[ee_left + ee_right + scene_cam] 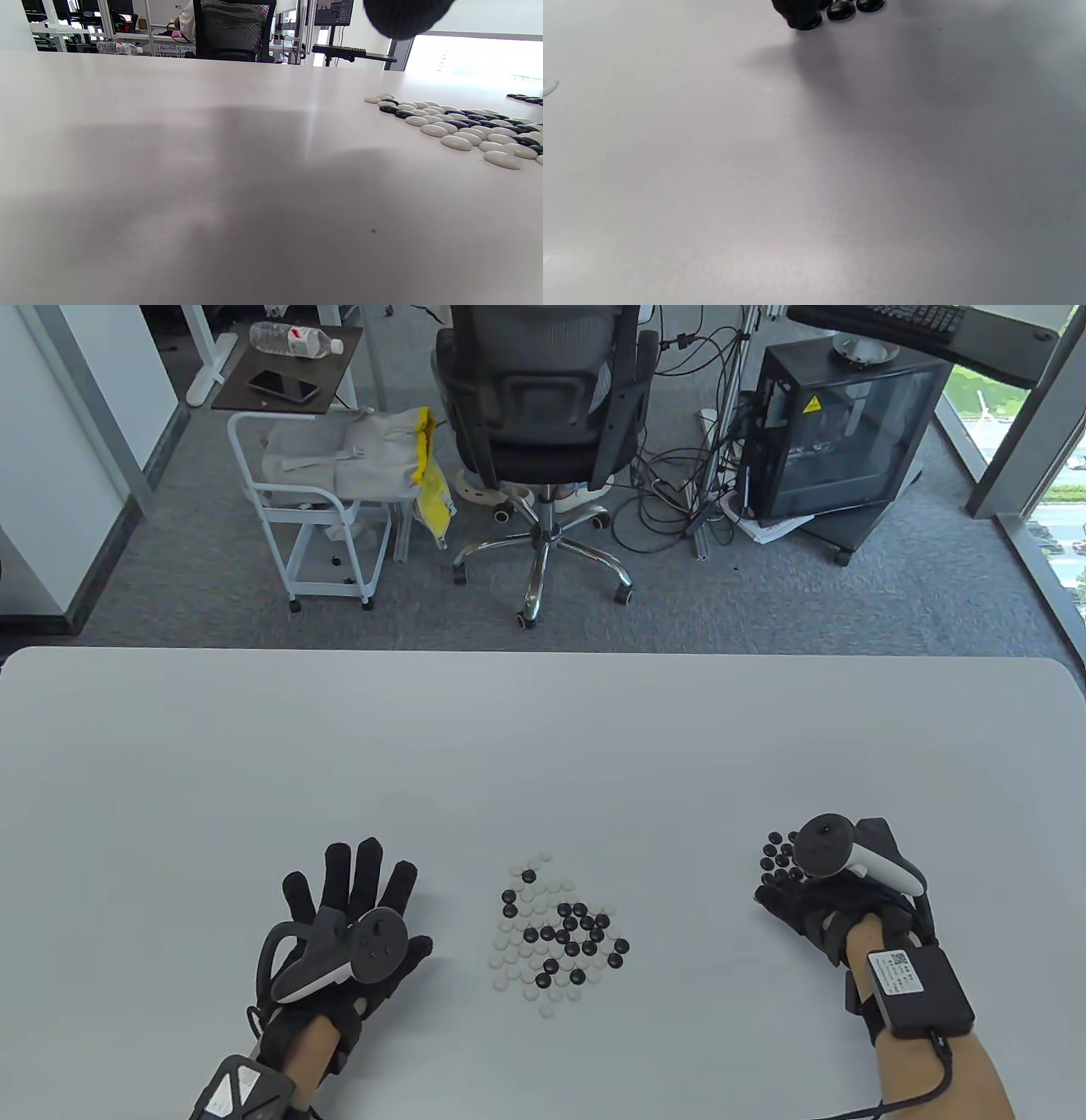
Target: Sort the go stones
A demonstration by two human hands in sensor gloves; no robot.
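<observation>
Stones of both colours are found heaped in a mixed pile (556, 931) at the near middle of the surface (543, 746), black and white lying touching and interleaved; sorting is judged only partly done. A separate cluster of black stones (779, 858) is laid well apart to the right, evidently as the collecting place for that colour, kept clear of the pile so that no stone is counted twice. No matching white group is seen set aside.

The right hand (827, 899) is placed at this black cluster, its fingers (774, 899) reaching among the stones. In the right wrist view one fingertip (797, 12) is seen down beside a black stone, but whether a stone is pinched or merely touched cannot be told.

The left hand (348, 929) is laid to the left of the pile, apart from it, fingers (361, 869) straight and spread, nothing held; it is judged to be idle, possibly marking the side reserved for white.
</observation>
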